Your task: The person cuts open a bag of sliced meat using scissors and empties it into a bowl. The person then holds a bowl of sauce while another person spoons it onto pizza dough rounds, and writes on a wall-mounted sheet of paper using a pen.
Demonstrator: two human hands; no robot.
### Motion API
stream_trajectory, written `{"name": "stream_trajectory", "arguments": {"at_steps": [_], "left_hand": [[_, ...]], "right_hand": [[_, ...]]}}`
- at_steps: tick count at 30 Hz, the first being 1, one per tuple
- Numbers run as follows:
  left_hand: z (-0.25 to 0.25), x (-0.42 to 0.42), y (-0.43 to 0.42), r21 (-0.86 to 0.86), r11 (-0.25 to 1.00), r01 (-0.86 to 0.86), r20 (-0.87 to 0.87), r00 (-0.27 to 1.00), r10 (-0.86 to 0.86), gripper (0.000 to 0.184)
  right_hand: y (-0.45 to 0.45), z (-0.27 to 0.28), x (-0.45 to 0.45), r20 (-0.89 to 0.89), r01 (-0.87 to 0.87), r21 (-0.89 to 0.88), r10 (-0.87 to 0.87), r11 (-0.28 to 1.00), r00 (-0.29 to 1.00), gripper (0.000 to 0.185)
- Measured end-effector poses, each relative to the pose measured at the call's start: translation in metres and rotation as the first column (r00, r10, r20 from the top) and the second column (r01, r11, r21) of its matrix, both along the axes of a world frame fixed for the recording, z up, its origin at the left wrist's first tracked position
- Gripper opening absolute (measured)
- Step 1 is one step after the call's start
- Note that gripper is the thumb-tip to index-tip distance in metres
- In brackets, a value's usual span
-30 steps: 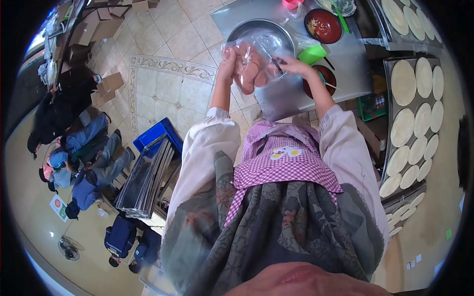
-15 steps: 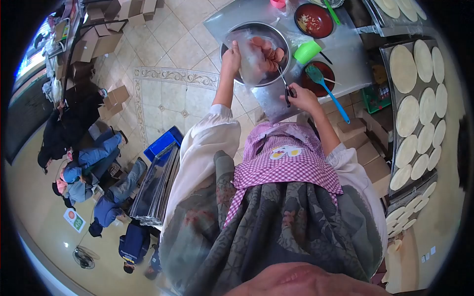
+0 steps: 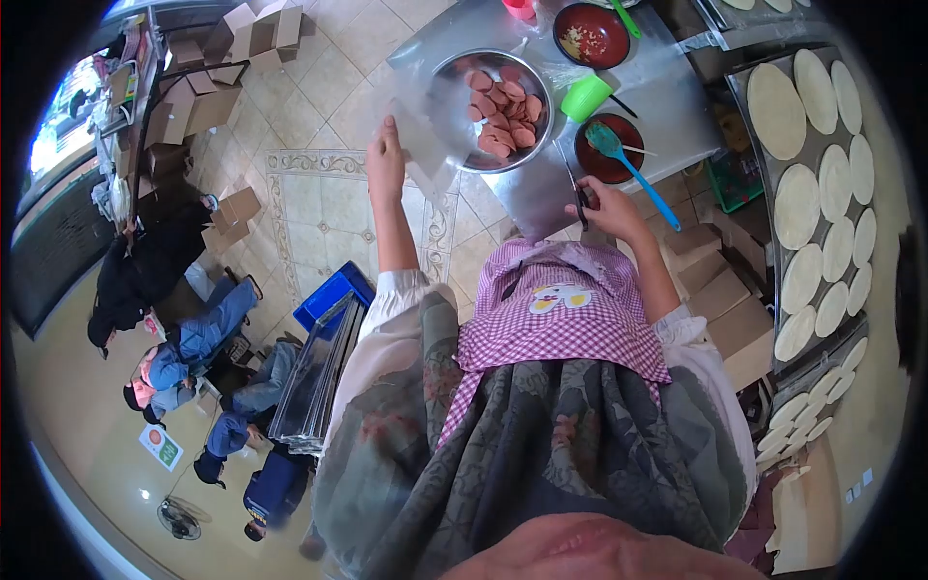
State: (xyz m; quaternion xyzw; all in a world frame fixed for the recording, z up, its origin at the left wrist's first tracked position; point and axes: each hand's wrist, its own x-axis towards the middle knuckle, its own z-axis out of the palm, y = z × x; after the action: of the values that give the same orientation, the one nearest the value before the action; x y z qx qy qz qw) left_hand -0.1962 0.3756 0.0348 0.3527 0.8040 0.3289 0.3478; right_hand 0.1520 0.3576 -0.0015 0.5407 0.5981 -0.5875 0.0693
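Note:
My left hand (image 3: 387,162) is closed on a clear plastic bag (image 3: 418,145), which hangs blurred and looks emptied, beside the metal bowl. Reddish-pink sausage slices (image 3: 504,112) lie heaped in that metal bowl (image 3: 452,79) on the steel table (image 3: 672,116). Just right of and below the bowl, my right hand (image 3: 609,208) is closed on black-handled scissors (image 3: 579,196), their blades pointing up toward the table. A blue spatula (image 3: 646,189) rests in a dark bowl of red sauce (image 3: 592,166), close to my right hand. Near it lies a green cup (image 3: 585,98).
Another red-and-black bowl (image 3: 607,37) stands farther back. Trays of round flat dough (image 3: 797,205) are racked at the right. Stacked metal trays (image 3: 317,382) and a blue crate (image 3: 333,293) stand lower left. Several people are at the far left. Cardboard boxes (image 3: 725,300) sit below the table.
The slices have gone from the bag into the metal bowl. My left hand has moved left with the bag, away from the bowl. My right hand has lowered a little with the scissors.

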Motion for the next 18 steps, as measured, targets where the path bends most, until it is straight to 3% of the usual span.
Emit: {"name": "stream_trajectory", "arguments": {"at_steps": [2, 5, 6, 7, 8, 9, 10, 11, 12, 14, 17, 18], "left_hand": [[0.021, 0.023, 0.000, 0.136, 0.989, -0.053, 0.067, 0.997, 0.044, 0.051], [0.037, 0.069, -0.006, 0.050, 0.998, -0.041, 0.465, 0.885, 0.014, 0.047], [0.038, 0.114, -0.001, 0.002, 0.999, 0.039, 0.455, 0.890, -0.036, 0.044], [0.027, 0.142, 0.003, 0.090, 0.995, 0.041, 0.582, 0.808, -0.086, 0.043], [0.017, 0.168, 0.007, 0.055, 0.997, 0.056, 0.655, 0.752, -0.078, 0.042], [0.020, 0.189, 0.015, 0.066, 0.977, 0.203, 0.638, 0.744, -0.198, 0.041], [0.004, 0.213, 0.022, 0.152, 0.971, 0.183, 0.698, 0.676, -0.237, 0.041], [0.000, 0.229, 0.028, 0.105, 0.978, 0.178, 0.730, 0.655, -0.197, 0.041], [0.000, 0.242, 0.038, 0.205, 0.938, 0.281, 0.712, 0.614, -0.340, 0.046], [-0.012, 0.253, 0.052, 0.073, 0.942, 0.326, 0.699, 0.658, -0.282, 0.051], [-0.026, 0.246, 0.047, 0.246, 0.952, 0.183, 0.714, 0.630, -0.306, 0.062], [-0.022, 0.223, 0.024, 0.187, 0.966, 0.180, 0.701, 0.664, -0.259, 0.065]], "right_hand": [[-0.001, 0.000, 0.011, -0.091, 0.107, 0.022, -0.104, 0.994, 0.990, 0.053], [0.001, 0.019, 0.022, -0.430, 0.467, 0.138, -0.372, 0.873, 0.823, 0.054], [0.006, 0.020, 0.034, -0.523, 0.630, 0.013, -0.532, 0.777, 0.667, 0.055], [0.008, 0.020, 0.040, -0.589, 0.743, -0.134, -0.656, 0.656, 0.472, 0.057], [0.011, 0.021, 0.046, -0.618, 0.807, -0.291, -0.745, 0.514, 0.252, 0.059], [0.012, 0.024, 0.057, -0.589, 0.824, -0.341, -0.786, 0.453, 0.189, 0.058], [0.014, 0.026, 0.071, -0.558, 0.835, -0.388, -0.821, 0.389, 0.123, 0.058], [0.012, 0.026, 0.078, -0.568, 0.879, -0.323, -0.815, 0.352, 0.118, 0.056], [0.015, 0.025, 0.092, -0.578, 0.914, -0.257, -0.808, 0.313, 0.114, 0.054], [0.028, 0.011, 0.119, -0.594, 0.945, 0.002, -0.760, 0.326, 0.264, 0.051], [0.068, -0.036, 0.154, -0.575, 0.902, 0.283, -0.695, 0.326, 0.432, 0.049], [0.063, -0.059, 0.147, -0.562, 0.879, 0.352, -0.677, 0.323, 0.474, 0.049]]}}
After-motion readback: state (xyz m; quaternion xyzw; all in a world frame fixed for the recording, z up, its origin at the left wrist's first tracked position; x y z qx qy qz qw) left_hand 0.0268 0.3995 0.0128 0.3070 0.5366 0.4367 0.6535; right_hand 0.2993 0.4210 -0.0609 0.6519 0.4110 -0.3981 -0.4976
